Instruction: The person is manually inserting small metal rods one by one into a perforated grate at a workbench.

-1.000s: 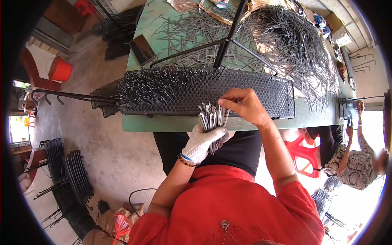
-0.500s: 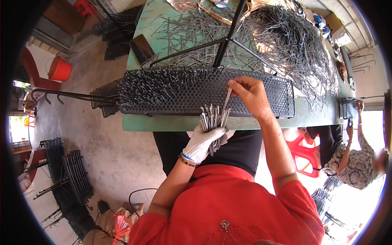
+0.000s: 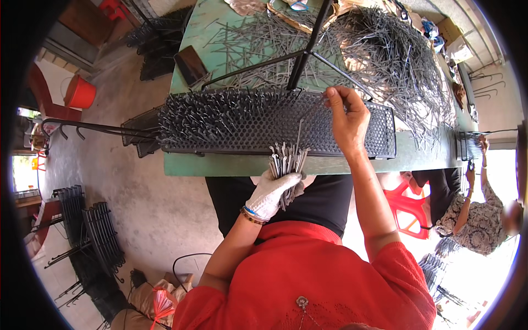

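A bundle of slim metal hooks (image 3: pixel 287 158) is being gripped in a white-gloved left hand (image 3: pixel 269 194), fingers wrapped around the shanks, at the near edge of a green desk (image 3: pixel 220 167). A bare right hand (image 3: pixel 351 120) is being held above a black perforated tray (image 3: pixel 380 132), thumb and fingertips drawn close; whether anything is being pinched cannot be told. A lone rod (image 3: pixel 300 132) is being seen above the bundle. The hooks are being judged light, stiff, smooth and hard to break, their bent ends likely to snag; the straight shank is being favored as the place to take hold. Farther out, the tray's left part is being crowded by upright hooks (image 3: pixel 203 118), the desk by a heap of loose rods (image 3: pixel 399 60).
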The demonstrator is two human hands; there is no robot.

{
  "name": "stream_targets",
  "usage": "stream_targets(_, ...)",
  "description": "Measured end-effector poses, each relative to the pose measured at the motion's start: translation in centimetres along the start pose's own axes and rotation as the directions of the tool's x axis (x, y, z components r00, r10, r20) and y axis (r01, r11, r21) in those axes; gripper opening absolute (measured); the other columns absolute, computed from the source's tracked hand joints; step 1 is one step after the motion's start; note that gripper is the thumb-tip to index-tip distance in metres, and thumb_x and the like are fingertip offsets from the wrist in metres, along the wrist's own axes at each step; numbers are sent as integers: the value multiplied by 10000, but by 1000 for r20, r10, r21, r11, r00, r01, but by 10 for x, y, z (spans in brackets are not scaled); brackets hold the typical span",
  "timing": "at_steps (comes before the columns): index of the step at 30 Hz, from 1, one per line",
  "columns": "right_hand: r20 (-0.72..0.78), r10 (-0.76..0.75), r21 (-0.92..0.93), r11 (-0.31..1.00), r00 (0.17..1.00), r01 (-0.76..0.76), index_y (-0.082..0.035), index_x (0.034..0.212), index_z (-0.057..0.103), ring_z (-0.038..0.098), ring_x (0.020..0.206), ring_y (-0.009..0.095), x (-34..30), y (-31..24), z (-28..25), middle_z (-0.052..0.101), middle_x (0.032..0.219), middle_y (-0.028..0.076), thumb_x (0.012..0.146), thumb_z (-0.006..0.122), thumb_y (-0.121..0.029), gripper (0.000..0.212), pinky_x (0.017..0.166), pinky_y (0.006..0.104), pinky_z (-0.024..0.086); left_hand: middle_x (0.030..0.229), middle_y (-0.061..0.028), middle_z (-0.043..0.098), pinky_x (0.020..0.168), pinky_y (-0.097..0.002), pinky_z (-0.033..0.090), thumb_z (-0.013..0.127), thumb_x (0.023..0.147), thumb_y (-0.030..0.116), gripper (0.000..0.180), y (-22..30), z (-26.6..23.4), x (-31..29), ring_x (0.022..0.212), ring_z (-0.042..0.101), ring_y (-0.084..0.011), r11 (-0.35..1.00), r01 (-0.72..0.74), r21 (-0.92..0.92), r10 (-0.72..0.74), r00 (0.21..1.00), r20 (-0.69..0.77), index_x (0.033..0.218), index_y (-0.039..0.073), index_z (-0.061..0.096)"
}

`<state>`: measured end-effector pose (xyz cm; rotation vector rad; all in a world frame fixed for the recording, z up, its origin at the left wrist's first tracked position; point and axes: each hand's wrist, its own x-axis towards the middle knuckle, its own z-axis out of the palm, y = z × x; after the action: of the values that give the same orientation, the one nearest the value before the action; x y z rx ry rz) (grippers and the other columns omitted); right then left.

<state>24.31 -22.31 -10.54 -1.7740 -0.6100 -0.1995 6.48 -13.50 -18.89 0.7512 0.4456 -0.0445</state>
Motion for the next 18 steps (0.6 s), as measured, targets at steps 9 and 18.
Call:
stream_targets(9, -104, -306, -153, 945, 946, 288, -10, 933, 658, 630, 700, 104, 20, 10, 22, 683, 805, 61, 912, 645, -113, 106, 656, 243, 490, 860, -67, 666, 622, -258, 556, 642, 869, 79, 173, 0, 2, -3, 674, 649, -133, 1000, -16, 19, 16, 1000, 14, 1013, -5, 597)
stream_targets(18, -13, -488, -265, 843, 873, 468, -25, 918, 670, 649, 734, 222, 26, 24, 39, 672, 865, 96, 845, 686, -62, 84, 671, 294, 505, 850, -71, 670, 611, -260, 553, 646, 872, 76, 169, 1, 0, -3, 666, 646, -136, 1000, -2, 3, 1, 1000, 21, 1014, -5, 604)
